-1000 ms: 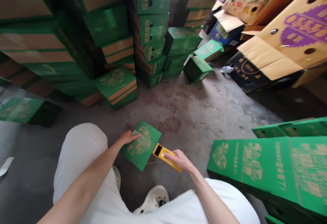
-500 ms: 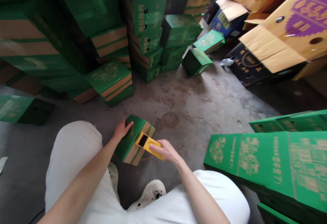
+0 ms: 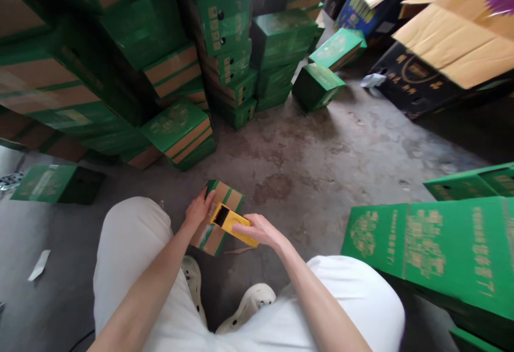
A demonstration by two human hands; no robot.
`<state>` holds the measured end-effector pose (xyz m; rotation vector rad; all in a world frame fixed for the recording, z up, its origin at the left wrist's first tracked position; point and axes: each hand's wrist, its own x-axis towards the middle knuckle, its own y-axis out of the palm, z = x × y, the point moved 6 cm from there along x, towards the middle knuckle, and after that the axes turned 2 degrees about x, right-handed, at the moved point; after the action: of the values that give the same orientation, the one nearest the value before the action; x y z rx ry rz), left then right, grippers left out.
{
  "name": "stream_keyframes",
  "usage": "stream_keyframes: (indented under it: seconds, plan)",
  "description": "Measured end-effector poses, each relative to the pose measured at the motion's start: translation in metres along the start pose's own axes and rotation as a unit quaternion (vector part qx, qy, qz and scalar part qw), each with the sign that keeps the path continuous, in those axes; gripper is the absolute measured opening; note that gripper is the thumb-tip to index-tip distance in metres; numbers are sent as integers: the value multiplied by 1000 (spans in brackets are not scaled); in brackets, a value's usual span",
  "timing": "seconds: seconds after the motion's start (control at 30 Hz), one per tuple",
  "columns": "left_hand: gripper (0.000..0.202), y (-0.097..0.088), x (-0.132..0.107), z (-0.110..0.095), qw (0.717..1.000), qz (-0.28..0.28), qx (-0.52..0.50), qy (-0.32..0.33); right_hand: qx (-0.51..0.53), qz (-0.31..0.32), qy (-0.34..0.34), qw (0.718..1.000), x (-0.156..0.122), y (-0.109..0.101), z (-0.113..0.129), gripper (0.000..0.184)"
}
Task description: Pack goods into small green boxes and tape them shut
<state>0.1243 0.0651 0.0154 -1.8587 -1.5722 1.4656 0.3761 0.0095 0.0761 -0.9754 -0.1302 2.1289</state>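
Note:
A small green and brown cardboard box (image 3: 221, 201) stands on the concrete floor in front of my knees, turned so that its brown flaps face up. My left hand (image 3: 198, 210) grips its left side. My right hand (image 3: 261, 230) holds a yellow tape dispenser (image 3: 229, 221) pressed against the box's brown face. My legs in light trousers and my pale shoes (image 3: 249, 304) are below.
Tall stacks of green boxes (image 3: 225, 25) fill the left and the back. A loose green box (image 3: 316, 85) lies on the floor beyond. Flattened green cartons (image 3: 433, 245) are piled at my right. Large brown open cartons (image 3: 453, 41) stand at the upper right.
The box has been tipped over from its green printed face to its brown flap side. My left hand moved round to its side, and the dispenser came onto the brown face.

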Motion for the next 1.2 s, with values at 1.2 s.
stream_keyframes:
  seconds: [1.2]
  plan:
    - [87,35,7,20,994,68,-40,-76,-58,-50,91,993,-42,-16,-44,54]
